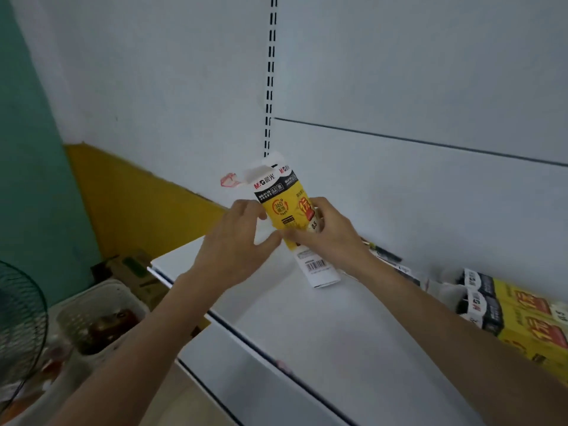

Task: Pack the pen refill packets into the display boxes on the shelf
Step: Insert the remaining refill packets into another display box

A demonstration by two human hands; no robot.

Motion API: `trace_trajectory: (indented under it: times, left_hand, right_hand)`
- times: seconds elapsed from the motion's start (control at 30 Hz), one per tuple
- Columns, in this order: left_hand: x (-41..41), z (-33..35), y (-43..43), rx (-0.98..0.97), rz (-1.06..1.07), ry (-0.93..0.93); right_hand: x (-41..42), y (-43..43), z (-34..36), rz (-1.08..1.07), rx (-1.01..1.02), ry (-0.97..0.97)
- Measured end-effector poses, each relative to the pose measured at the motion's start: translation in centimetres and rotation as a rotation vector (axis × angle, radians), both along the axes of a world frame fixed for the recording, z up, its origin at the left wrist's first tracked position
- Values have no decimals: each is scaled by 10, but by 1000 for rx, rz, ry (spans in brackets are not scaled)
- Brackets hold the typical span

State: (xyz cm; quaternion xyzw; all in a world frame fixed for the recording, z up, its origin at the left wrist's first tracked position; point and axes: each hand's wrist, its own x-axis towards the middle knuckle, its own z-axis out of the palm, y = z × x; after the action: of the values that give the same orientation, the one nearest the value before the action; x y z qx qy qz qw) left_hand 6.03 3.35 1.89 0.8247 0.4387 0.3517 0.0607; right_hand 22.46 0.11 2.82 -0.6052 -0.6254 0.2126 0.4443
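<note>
A tall yellow, black and white display box (284, 207) stands tilted above the white shelf (307, 318), its top flap open. My left hand (236, 241) holds its left side with curled fingers. My right hand (325, 232) grips its right side and front, thumb across the yellow face. Several more boxes of the same print (516, 315) lie stacked at the shelf's right end. Behind my right wrist lie thin dark pen refill packets (387, 256) on the shelf.
The white back panel (399, 87) with a slotted upright (270, 75) rises behind the shelf. Below left stand a white basket (101, 312) with dark contents, cardboard boxes (129, 269) and a fan grille (18, 327). A teal and yellow wall (37, 149) is at the left.
</note>
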Motion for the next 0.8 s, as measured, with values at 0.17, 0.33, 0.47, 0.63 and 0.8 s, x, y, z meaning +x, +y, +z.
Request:
trace_trajectory:
  times: [0.17, 0.33, 0.47, 0.63, 0.8]
  left_hand:
    - [19, 14, 27, -396, -188, -395]
    - [28, 26, 68, -298, -196, -393]
    - [14, 37, 98, -336, -331, -347]
    - [18, 36, 116, -475, -575, -201]
    - [27, 23, 115, -171, -492, -101]
  right_hand:
    - [-28, 22, -9, -119, 93, 166]
    - [-67, 41, -14, -27, 220, 188]
    - [-52, 35, -12, -24, 18, 176]
    - [-37, 40, -2, -62, -72, 443]
    - [-53, 42, -19, -262, -40, 364]
